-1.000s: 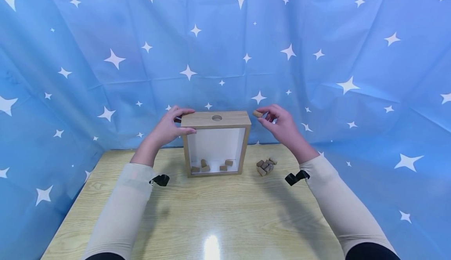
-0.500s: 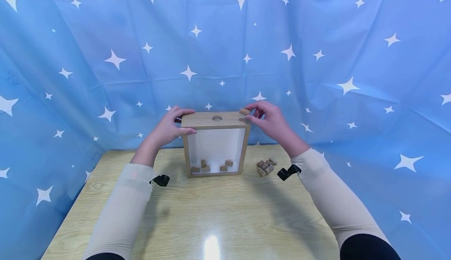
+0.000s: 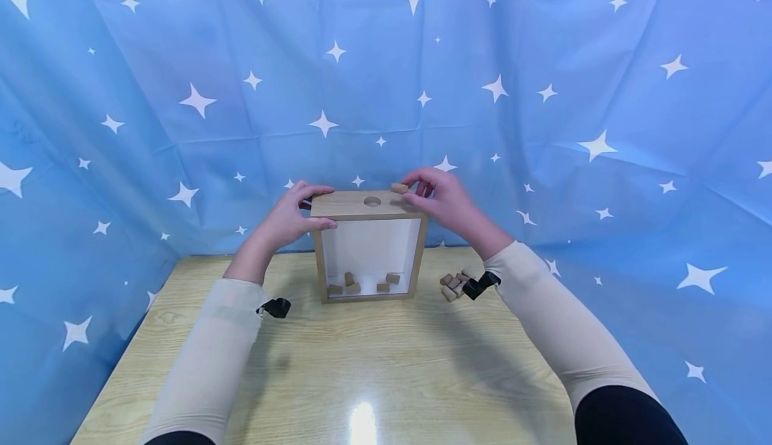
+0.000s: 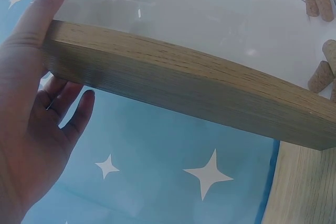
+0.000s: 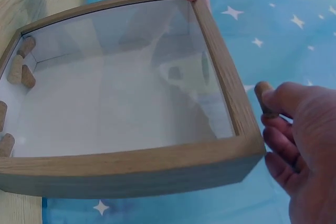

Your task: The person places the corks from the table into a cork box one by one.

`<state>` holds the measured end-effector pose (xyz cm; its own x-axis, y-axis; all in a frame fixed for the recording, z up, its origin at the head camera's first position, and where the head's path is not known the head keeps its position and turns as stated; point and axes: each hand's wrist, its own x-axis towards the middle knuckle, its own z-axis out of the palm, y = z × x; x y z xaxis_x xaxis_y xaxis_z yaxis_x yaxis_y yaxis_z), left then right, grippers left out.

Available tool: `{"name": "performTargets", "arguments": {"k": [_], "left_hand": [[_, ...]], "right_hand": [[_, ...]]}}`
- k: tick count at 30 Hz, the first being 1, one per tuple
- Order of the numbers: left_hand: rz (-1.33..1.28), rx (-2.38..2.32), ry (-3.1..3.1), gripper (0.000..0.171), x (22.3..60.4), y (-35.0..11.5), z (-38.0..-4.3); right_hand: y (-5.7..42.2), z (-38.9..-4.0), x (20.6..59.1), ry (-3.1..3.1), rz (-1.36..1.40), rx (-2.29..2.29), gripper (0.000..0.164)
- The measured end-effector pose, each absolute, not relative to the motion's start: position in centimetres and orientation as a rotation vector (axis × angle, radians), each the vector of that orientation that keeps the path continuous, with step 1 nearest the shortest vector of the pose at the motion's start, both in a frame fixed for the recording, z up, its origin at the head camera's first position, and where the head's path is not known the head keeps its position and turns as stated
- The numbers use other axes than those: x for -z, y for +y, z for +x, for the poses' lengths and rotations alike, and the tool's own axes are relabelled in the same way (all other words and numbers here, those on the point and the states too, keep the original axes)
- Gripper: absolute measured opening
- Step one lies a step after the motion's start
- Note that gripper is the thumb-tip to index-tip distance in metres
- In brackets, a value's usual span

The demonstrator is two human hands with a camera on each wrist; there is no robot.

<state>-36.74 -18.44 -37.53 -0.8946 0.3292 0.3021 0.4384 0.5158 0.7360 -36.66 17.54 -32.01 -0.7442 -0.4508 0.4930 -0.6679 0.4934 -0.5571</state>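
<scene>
While the left hand [image 3: 289, 218] grasps the top left corner of the box [image 3: 413, 284], thumb in front and fingers behind, the right hand [image 3: 443, 197] pinches a cork [image 3: 399, 188] between thumb and fingertips. Key relation: cork lies to the right of the hole [image 3: 372, 202] in the box top, near it but not over it. Its long axis runs roughly sideways, along the top, so crosswise to the hole, which opens upward. Right hand is the nearer to the hole, cork end leading from its fingertips toward it. Right wrist view shows a narrow gap between cork and top edge; exact height unclear. Five corks [image 3: 352, 288] lie inside, behind the clear front; a pile [image 3: 449, 293] sits on the table [image 3: 362, 351], right of the box.
</scene>
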Motion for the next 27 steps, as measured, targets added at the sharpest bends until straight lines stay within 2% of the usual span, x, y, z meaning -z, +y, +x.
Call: {"name": "performTargets", "arguments": {"k": [13, 27], "left_hand": [[-0.67, 1.323, -2.626, 0.074, 37.5, -18.4, -36.8], [-0.672, 1.317, -2.628, 0.081, 37.6, -18.4, -36.9]], "right_hand": [[15.4, -37.3, 31.7, -2.461, 1.076, -1.038, 0.022], [14.0, -37.6, 31.5, -2.508, 1.142, -0.995, 0.027]]}}
